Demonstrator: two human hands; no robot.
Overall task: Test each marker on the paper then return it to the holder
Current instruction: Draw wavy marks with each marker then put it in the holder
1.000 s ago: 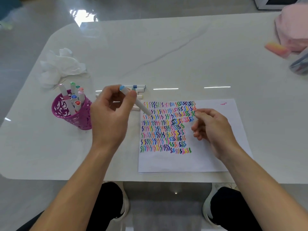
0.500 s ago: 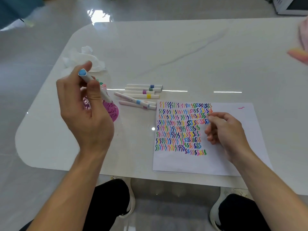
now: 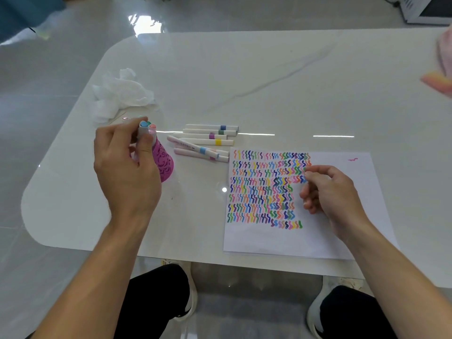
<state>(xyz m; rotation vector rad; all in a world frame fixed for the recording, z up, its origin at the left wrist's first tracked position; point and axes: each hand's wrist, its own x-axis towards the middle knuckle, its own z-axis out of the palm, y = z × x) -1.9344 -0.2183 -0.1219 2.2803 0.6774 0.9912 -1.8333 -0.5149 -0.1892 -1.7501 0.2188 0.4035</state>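
— On the table's [image 3: 269, 81] left side, what is the left hand [image 3: 127, 167] doing?
— It grips a blue-capped marker [image 3: 143, 125], upright at the mouth of the pink holder [image 3: 164, 163], beside other markers [image 3: 152, 127] standing there.
— And the right hand [image 3: 327, 192]?
— Resting on the paper [image 3: 342, 221], fingers curled by the squiggles; whether they pinch anything, I cannot tell.

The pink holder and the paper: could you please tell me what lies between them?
In the head view, several loose markers lie flat on the table between the holder and the paper, towards its far left corner.
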